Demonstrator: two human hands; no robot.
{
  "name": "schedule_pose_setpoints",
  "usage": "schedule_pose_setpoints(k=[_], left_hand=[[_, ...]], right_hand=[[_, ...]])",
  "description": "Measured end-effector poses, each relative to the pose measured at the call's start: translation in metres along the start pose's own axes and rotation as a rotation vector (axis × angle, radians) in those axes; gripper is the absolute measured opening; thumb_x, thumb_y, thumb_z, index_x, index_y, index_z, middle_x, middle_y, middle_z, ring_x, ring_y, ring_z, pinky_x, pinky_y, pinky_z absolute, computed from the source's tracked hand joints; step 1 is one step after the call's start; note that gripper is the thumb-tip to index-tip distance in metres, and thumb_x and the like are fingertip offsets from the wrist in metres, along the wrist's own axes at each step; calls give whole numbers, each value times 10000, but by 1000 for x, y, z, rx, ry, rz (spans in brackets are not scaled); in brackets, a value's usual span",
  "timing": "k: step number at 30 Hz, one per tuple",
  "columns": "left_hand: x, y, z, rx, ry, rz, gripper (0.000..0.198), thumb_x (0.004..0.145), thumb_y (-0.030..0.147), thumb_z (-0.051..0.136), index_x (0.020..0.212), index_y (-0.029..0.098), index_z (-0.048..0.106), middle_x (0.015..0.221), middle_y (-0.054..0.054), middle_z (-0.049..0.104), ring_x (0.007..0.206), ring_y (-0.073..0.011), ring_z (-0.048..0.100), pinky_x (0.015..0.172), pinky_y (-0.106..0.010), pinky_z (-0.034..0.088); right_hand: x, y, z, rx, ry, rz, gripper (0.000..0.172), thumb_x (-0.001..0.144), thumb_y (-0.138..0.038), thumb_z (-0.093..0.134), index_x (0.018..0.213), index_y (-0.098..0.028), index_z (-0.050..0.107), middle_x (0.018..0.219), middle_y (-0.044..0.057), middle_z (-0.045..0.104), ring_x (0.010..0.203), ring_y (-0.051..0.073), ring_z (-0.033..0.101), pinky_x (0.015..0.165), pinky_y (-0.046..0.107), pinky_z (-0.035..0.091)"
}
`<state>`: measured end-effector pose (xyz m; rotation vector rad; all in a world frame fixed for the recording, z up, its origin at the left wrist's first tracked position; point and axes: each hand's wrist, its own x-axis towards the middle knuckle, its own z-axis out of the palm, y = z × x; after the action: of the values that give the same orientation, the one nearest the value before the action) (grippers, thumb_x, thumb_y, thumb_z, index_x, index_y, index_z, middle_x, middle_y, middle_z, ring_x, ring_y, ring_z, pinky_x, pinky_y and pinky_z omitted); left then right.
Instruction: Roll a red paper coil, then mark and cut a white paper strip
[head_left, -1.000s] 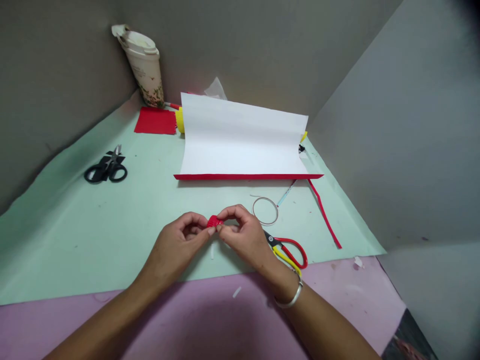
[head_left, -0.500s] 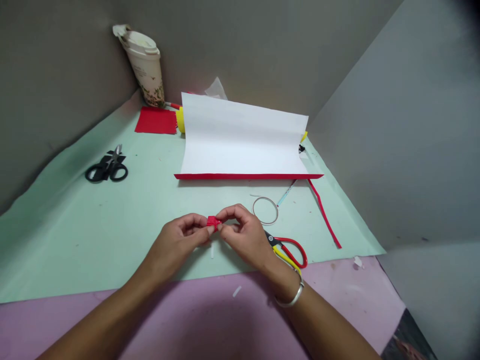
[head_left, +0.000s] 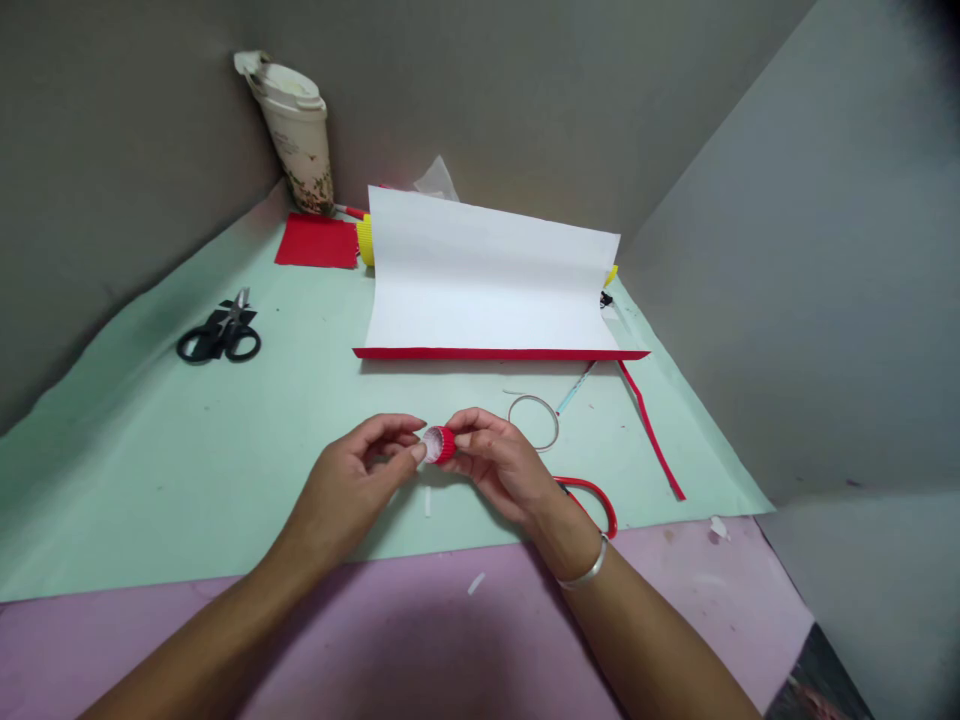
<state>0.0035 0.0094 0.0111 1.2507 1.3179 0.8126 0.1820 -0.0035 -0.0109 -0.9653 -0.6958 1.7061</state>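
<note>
Between my hands is a small red ribbed ring [head_left: 445, 445], whitish inside, its round opening turned to the left. My right hand [head_left: 502, 462] grips its right side between thumb and fingers. At the opening's left rim, my left hand [head_left: 367, 470] has its thumb against the edge and its forefinger bent over the top. A thin white strip [head_left: 427, 502] lies on the green sheet just below the ring. Partly under my right wrist are scissors with a red handle [head_left: 604, 500]; their blades are hidden.
A curved white sheet with a red front edge [head_left: 495, 290] stands behind my hands. Black-handled scissors [head_left: 241, 342] and a red piece [head_left: 316, 241] lie left, near a tall cup [head_left: 300, 140]. A wire coil [head_left: 556, 430] and red strip [head_left: 651, 430] are right.
The red ring has turned, so its whitish opening now shows. My right hand has rolled and covers more of the scissors, and my left fingers have straightened somewhat.
</note>
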Motion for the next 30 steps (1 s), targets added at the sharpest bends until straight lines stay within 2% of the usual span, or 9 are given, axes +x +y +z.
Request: schedule_pose_setpoints(k=[3, 5, 8, 11, 15, 18, 26, 30], left_hand=[[0, -1, 3, -66, -92, -72, 459, 711, 545, 778, 1043, 232, 726, 893, -35, 758, 799, -237, 705, 769, -355, 543], [0, -3, 3, -58, -96, -82, 401, 728, 532, 769, 990, 230, 726, 820, -25, 759, 742, -227, 708, 754, -353, 543], [1, -5, 2, -2, -51, -55, 294, 739, 489, 754, 883, 235, 718, 714, -3, 734, 711, -218, 692, 716, -329, 523], [1, -7, 2, 58, -6, -19, 256, 740, 470, 735, 854, 243, 710, 695, 7, 717, 702, -213, 669, 694, -319, 498], [1, -7, 2, 187, 93, 55, 201, 747, 429, 710, 848, 256, 719, 786, -12, 731, 727, -224, 658, 702, -332, 479], [0, -7, 3, 230, 115, 98, 169, 747, 410, 702, 830, 265, 725, 852, -21, 736, 747, -229, 660, 696, -333, 470], [3, -10, 2, 130, 7, -32, 285, 726, 470, 717, 900, 244, 710, 734, -10, 738, 738, -245, 683, 719, -348, 479], [5, -12, 2, 133, -14, -33, 281, 741, 471, 705, 905, 243, 698, 721, -9, 742, 733, -244, 690, 727, -354, 482]], right_hand=[[0, 2, 2, -3, -9, 22, 181, 681, -207, 787, 837, -184, 700, 784, -8, 696, 744, 136, 656, 750, 283, 546], [0, 5, 5, -23, -1, 42, 186, 679, -212, 789, 836, -182, 695, 768, -11, 693, 722, 139, 661, 765, 303, 555], [0, 8, 9, -35, 20, 61, 191, 674, -217, 789, 831, -172, 690, 766, -1, 709, 735, 147, 683, 819, 332, 568], [-1, 9, 11, -44, 52, 62, 190, 676, -232, 781, 836, -166, 703, 778, 7, 722, 767, 149, 694, 847, 335, 576], [-3, 10, 11, -98, 63, 39, 201, 711, -277, 774, 874, -172, 721, 806, 7, 715, 774, 147, 694, 831, 330, 581], [-4, 12, 11, -153, 64, 28, 209, 724, -270, 787, 900, -179, 719, 840, 11, 726, 774, 144, 699, 864, 339, 569], [-2, 17, 11, -137, 96, 48, 194, 707, -239, 773, 879, -174, 712, 794, 10, 736, 755, 156, 714, 852, 335, 568], [-2, 17, 11, -143, 95, 44, 191, 709, -230, 771, 881, -171, 713, 795, 14, 740, 752, 154, 718, 844, 330, 568]])
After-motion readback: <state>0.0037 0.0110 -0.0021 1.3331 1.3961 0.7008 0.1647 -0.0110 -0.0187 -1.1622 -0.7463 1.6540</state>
